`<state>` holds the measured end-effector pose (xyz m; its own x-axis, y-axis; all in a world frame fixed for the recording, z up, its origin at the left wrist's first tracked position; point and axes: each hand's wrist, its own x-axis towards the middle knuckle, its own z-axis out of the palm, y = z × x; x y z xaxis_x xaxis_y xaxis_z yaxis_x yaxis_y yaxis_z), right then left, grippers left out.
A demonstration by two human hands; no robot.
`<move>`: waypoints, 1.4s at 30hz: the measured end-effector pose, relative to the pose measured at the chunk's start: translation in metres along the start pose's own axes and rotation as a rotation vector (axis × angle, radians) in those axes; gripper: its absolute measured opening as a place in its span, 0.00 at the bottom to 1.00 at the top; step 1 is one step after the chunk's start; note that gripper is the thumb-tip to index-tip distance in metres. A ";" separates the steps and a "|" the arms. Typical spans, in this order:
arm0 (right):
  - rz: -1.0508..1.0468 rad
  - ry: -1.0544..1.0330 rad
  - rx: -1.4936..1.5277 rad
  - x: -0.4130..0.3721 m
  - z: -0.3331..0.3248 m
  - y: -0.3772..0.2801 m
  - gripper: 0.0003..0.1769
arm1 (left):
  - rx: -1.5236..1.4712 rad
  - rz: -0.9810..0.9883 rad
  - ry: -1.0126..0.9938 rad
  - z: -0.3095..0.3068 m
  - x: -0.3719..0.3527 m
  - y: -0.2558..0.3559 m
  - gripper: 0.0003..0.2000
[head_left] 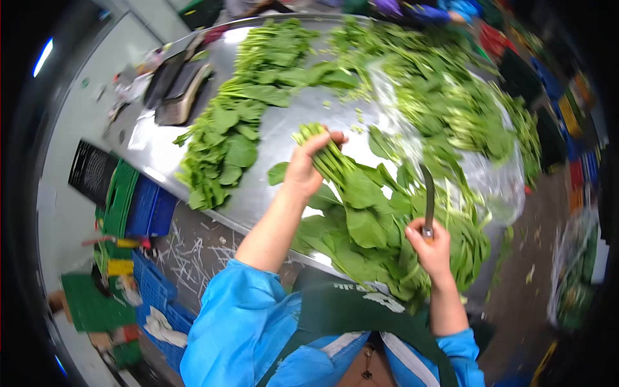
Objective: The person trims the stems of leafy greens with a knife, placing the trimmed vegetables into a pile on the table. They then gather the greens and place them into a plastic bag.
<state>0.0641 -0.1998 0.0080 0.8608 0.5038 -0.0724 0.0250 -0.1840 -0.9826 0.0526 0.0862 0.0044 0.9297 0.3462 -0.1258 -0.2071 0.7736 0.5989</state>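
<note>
My left hand point(305, 166) grips a bunch of leafy greens point(351, 193) by the stems, cut ends pointing up and away, leaves hanging toward me. My right hand point(431, 248) holds a knife point(428, 193) by the handle, blade pointing up, just right of the bunch and apart from it. Both hands are over the near edge of a steel table point(284, 129). Blue sleeves and a dark green apron show below.
Trimmed greens lie in a row point(229, 138) on the table's left and a big loose heap point(451, 97) on clear plastic at right. A scale point(180, 90) sits far left. Blue and green crates point(145, 213) stand on the floor. Another person's sleeve point(419, 11) shows beyond the table.
</note>
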 end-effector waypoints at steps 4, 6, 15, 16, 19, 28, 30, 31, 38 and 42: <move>0.158 0.009 0.088 0.003 0.014 0.029 0.04 | -0.140 0.133 0.140 -0.053 -0.025 0.049 0.12; 0.176 -0.006 0.094 0.004 0.015 0.045 0.04 | -0.175 0.247 0.247 -0.085 -0.038 0.090 0.11; 0.270 -0.036 0.102 0.023 0.057 0.053 0.05 | -0.082 0.538 0.415 -0.252 -0.012 0.297 0.14; 0.264 -0.043 0.102 0.026 0.065 0.050 0.05 | 0.137 0.569 0.707 -0.267 -0.001 0.298 0.23; 0.256 -0.071 0.080 0.034 0.080 0.046 0.06 | 0.974 0.804 1.125 -0.350 0.031 0.283 0.42; 0.268 -0.073 0.043 0.037 0.100 0.043 0.06 | 1.871 0.263 0.897 -0.367 0.015 0.229 0.27; 0.248 -0.105 0.009 0.038 0.101 0.049 0.05 | 1.710 0.648 0.961 -0.348 -0.003 0.237 0.19; 0.231 -0.139 0.016 0.038 0.102 0.059 0.05 | 1.706 0.646 0.984 -0.337 -0.016 0.240 0.19; 0.338 -0.403 0.072 0.039 0.137 0.075 0.07 | 1.309 0.606 1.022 -0.336 -0.107 0.282 0.10; 0.376 -0.457 0.060 0.041 0.174 0.056 0.08 | 1.428 0.441 1.151 -0.361 -0.096 0.325 0.10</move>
<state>0.0125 -0.0424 -0.0795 0.4986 0.7279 -0.4707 -0.2792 -0.3792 -0.8822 -0.2134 0.4959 -0.0742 0.1321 0.9775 0.1647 0.5957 -0.2110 0.7750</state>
